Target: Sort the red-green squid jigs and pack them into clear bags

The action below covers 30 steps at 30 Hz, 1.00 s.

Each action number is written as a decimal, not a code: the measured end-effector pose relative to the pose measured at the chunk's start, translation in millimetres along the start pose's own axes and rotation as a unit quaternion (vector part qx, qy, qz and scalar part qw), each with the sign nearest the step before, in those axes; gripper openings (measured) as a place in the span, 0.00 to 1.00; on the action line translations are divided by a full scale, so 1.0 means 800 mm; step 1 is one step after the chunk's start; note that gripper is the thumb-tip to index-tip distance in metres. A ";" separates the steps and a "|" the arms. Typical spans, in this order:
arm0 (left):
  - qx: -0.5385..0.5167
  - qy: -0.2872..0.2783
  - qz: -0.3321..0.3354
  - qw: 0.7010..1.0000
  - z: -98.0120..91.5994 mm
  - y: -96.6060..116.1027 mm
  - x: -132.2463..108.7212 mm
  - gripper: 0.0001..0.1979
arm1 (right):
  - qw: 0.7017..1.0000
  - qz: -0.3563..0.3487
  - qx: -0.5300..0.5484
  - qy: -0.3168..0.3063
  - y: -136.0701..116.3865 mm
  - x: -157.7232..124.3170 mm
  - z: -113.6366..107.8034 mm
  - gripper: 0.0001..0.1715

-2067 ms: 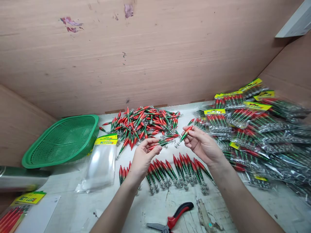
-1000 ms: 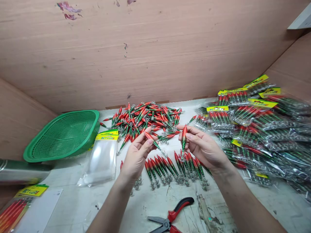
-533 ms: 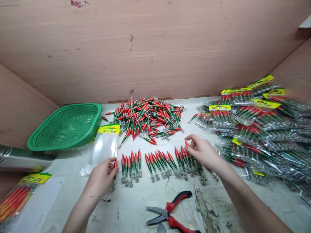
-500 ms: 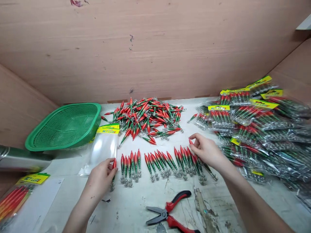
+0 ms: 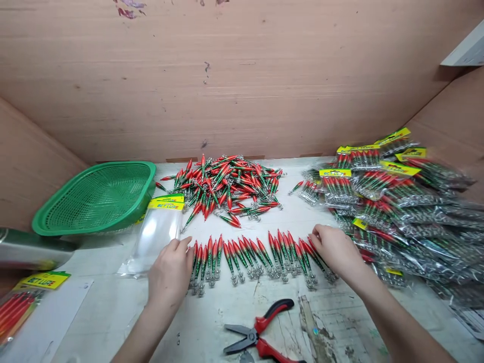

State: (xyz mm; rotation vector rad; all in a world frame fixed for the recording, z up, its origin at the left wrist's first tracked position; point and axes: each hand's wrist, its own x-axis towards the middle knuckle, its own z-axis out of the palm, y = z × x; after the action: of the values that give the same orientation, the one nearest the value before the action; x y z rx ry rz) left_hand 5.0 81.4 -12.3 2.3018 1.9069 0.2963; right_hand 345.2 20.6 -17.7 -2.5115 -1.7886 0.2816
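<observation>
Red-and-green squid lures (image 5: pixel 249 254) with crowns of hooks lie in a loose row, red tips away from me. At the left end, my left hand (image 5: pixel 170 275) is closed with its fingertips against the outermost lure, which it partly hides. My right hand (image 5: pixel 335 247) pinches the red end of the lure at the far right of the row. Behind the row rises a heap of the same lures (image 5: pixel 230 184). Beside my left hand lie clear plastic bags with yellow header cards (image 5: pixel 161 222).
A green plastic basket (image 5: pixel 94 201) stands at the left, near a metal cylinder (image 5: pixel 34 249). Red-handled pliers (image 5: pixel 257 333) lie open in front. Packed bags of lures (image 5: pixel 401 212) are piled at the right. A cardboard wall (image 5: pixel 227 91) closes off the back.
My left hand has moved right, bringing its lure to the left end of the row. My right hand has moved slightly right and nearer, setting its lure down at the right end.
</observation>
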 end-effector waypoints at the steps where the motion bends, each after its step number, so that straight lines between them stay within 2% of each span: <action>1: -0.004 0.021 0.048 0.999 0.001 0.011 0.008 0.16 | 1.000 -0.021 0.001 0.012 -0.011 0.006 -0.004 0.11; 3: -0.040 0.004 0.174 0.984 0.009 0.032 0.031 0.15 | 0.996 -0.084 0.009 0.031 -0.039 0.020 -0.010 0.09; 4: -0.049 -0.014 0.209 0.977 0.015 0.041 0.045 0.15 | 0.992 -0.119 0.012 0.038 -0.053 0.028 -0.011 0.09; 8: -0.072 -0.051 0.274 0.958 0.039 0.060 0.094 0.14 | 0.973 -0.223 0.000 0.062 -0.097 0.063 -0.010 0.11; 12: -0.124 -0.062 0.288 0.948 0.044 0.061 0.109 0.13 | 0.959 -0.274 -0.013 0.070 -0.106 0.089 0.002 0.12; 16: -0.223 -0.048 0.243 0.943 0.027 0.055 0.102 0.10 | 0.957 -0.282 0.008 0.069 -0.102 0.098 0.011 0.14; 20: -0.371 -0.011 0.140 0.918 0.007 0.056 0.092 0.06 | 0.957 -0.273 0.079 0.059 -0.100 0.098 0.008 0.09; 24: -0.527 -0.030 0.034 0.849 -0.005 0.066 0.081 0.08 | 0.945 -0.260 0.196 0.033 -0.096 0.092 -0.003 0.04; 27: -0.601 -0.059 -0.017 0.797 -0.014 0.074 0.072 0.11 | 0.923 -0.253 0.289 0.013 -0.086 0.079 -0.017 0.08; 29: -0.644 -0.080 -0.044 0.760 -0.019 0.077 0.065 0.13 | 0.900 -0.234 0.367 0.007 -0.076 0.068 -0.028 0.12; 30: -0.671 -0.096 -0.058 0.733 -0.022 0.078 0.062 0.14 | 0.880 -0.217 0.423 0.003 -0.071 0.062 -0.034 0.13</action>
State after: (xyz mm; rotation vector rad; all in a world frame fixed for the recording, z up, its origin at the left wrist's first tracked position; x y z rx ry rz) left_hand 69.6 118.3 22.3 1.1160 0.9986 0.9610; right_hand 312.8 87.5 11.2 -1.4754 -1.6440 0.8084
